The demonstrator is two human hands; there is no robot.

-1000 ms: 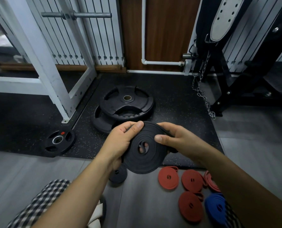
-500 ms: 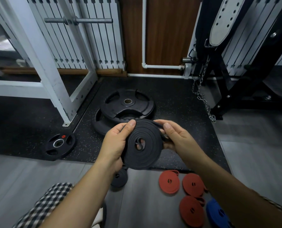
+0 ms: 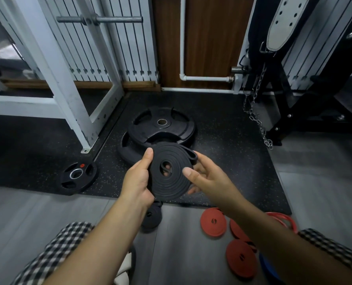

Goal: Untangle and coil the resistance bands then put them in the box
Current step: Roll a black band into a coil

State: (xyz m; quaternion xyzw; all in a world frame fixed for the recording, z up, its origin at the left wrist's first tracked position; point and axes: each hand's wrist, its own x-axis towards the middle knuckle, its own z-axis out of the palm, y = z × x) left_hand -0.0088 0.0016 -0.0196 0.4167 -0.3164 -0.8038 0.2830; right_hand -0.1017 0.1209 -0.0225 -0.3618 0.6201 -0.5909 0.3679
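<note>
Black resistance band [image 3: 171, 189] is wound into a flat coil, held up between both hands over the near edge of the rubber mat [image 3: 232, 161]. Left hand [image 3: 137, 182] grips its left side, thumb on the front. Right hand [image 3: 209, 178] pinches the right edge lightly, thumb in front, fingers spread loosely behind, and the loose end pokes out just above. Red coiled bands [image 3: 213, 222] lie on the floor near right, and a smaller black coil [image 3: 151, 218] sits under the left wrist.

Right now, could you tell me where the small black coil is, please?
In the head view, the small black coil lies on the grey floor beneath the left hand, left of the red coils.
</note>
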